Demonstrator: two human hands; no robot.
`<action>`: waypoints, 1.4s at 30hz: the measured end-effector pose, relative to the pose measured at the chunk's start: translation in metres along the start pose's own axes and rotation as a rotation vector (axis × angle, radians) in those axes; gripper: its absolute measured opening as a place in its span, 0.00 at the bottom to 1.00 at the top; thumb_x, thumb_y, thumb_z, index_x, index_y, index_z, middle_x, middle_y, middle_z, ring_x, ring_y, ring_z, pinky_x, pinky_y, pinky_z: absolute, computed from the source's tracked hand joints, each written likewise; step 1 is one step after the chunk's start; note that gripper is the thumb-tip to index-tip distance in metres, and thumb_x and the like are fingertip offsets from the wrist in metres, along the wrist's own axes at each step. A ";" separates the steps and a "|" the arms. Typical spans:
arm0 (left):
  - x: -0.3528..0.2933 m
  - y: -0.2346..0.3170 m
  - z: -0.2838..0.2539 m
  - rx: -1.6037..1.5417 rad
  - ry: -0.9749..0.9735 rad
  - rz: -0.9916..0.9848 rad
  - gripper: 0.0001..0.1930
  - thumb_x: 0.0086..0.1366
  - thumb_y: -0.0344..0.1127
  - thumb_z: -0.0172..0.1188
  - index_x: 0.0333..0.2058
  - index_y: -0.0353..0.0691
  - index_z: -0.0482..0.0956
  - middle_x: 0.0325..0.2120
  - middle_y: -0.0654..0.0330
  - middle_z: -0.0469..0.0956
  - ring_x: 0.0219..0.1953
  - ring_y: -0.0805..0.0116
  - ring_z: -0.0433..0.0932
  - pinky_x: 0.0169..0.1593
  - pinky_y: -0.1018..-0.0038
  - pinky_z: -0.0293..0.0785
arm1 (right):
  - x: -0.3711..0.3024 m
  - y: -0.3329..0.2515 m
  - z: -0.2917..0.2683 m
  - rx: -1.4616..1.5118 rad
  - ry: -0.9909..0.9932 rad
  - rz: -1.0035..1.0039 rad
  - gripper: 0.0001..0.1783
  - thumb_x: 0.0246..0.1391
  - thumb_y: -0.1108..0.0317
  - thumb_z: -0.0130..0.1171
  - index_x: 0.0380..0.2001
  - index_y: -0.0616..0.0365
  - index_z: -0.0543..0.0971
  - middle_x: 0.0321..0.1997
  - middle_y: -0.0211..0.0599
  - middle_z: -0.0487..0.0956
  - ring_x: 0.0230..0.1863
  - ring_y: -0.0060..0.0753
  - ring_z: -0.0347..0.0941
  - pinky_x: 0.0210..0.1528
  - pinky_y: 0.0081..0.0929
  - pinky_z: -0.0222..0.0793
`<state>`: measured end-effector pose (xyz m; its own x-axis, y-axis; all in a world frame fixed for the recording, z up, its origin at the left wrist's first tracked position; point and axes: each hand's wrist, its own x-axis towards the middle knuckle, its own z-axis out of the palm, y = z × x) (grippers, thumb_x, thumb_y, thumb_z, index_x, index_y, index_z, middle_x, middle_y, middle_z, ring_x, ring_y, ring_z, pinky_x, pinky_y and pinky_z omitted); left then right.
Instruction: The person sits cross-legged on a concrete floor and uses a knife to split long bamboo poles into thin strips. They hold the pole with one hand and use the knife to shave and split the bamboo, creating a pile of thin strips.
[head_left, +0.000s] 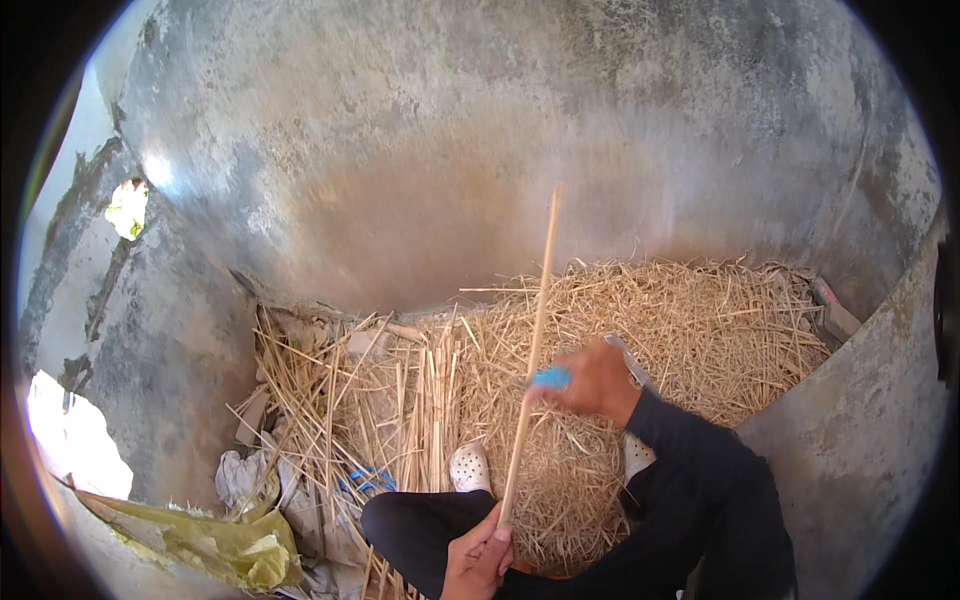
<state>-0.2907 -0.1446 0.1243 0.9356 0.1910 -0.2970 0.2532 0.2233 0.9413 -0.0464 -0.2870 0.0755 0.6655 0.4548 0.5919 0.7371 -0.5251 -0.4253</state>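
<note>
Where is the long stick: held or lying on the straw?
Held: the left hand grips the stick; its tip shows against the wall.

We see a cloth [240, 477] at the left edge of the floor [378, 403], a yellow sheet [215, 540] near it and a block [838, 316] at the far right corner. Bright holes [80, 440] pierce the left wall [170, 345].

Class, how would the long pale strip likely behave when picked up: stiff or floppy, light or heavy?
The strip is probably fairly stiff: beyond the right hand, its upper length runs nearly straight without drooping. It is likely light for its length, being slender from the left hand to its tip. Such thinness might let it snap if bent hard.
</note>
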 end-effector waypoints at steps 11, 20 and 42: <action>-0.015 -0.006 0.007 0.075 -0.098 -0.043 0.25 0.66 0.43 0.57 0.58 0.36 0.69 0.19 0.77 0.58 0.20 0.86 0.54 0.23 0.85 0.47 | 0.021 0.075 -0.019 -0.121 0.092 0.301 0.43 0.47 0.20 0.38 0.06 0.50 0.71 0.04 0.28 0.62 0.08 0.29 0.61 0.12 0.33 0.55; -0.031 -0.010 0.003 0.089 -0.135 -0.090 0.26 0.66 0.47 0.56 0.57 0.38 0.70 0.18 0.77 0.57 0.20 0.85 0.54 0.22 0.83 0.48 | 0.027 0.112 -0.025 -0.286 0.155 0.295 0.45 0.46 0.20 0.40 0.09 0.55 0.74 0.06 0.32 0.65 0.10 0.35 0.64 0.14 0.36 0.58; 0.008 0.010 -0.001 0.008 -0.055 -0.088 0.22 0.69 0.41 0.47 0.55 0.30 0.69 0.13 0.74 0.61 0.14 0.85 0.55 0.18 0.86 0.47 | -0.005 -0.005 -0.010 -0.103 0.004 -0.125 0.43 0.38 0.19 0.48 0.04 0.51 0.72 0.03 0.31 0.65 0.06 0.31 0.63 0.12 0.32 0.55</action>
<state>-0.2813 -0.1398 0.1312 0.9217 0.1177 -0.3695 0.3369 0.2288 0.9133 -0.0544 -0.2942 0.0814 0.5685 0.5189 0.6384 0.7982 -0.5357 -0.2755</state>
